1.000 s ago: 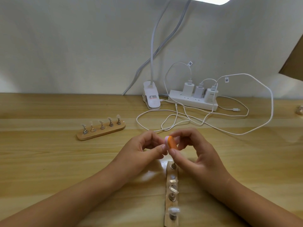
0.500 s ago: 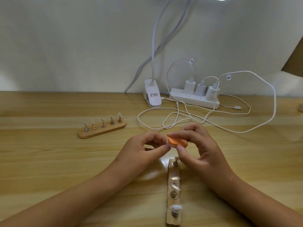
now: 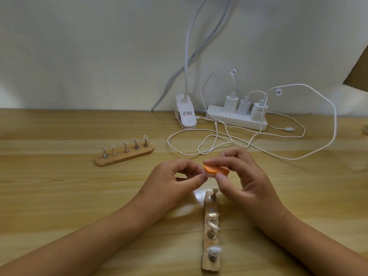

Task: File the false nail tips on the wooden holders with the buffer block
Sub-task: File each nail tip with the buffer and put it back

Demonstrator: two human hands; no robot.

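The far wooden holder (image 3: 124, 154) lies at the left of the table (image 3: 49, 196), set at a slant, with five nail tips (image 3: 124, 144) standing on its posts. It has not shifted on the table since the earlier frames.

The left hand (image 3: 171, 180) hovers above the table with fingers curled and thumb and forefinger drawn together. The thumb tip touches the left end of the buffer block (image 3: 216, 170).

One second ago the buffer block stood nearly on edge. It now lies level, orange face up, as it did half a second ago. It is held off the table, above the far end of the near wooden holder (image 3: 211, 230).

The right hand (image 3: 245, 176) pinches the buffer block, forefinger on top and thumb beneath, with the other fingers curled behind.

The near wooden holder runs lengthwise toward the person, between the forearms.

Behind, a lamp clip (image 3: 186, 114) and a power strip (image 3: 237, 120) with three chargers sit at the wall.

Whether the left hand's fingertips pinch a nail tip cannot be determined. The clear tips on the near holder are blurred and hard to count.
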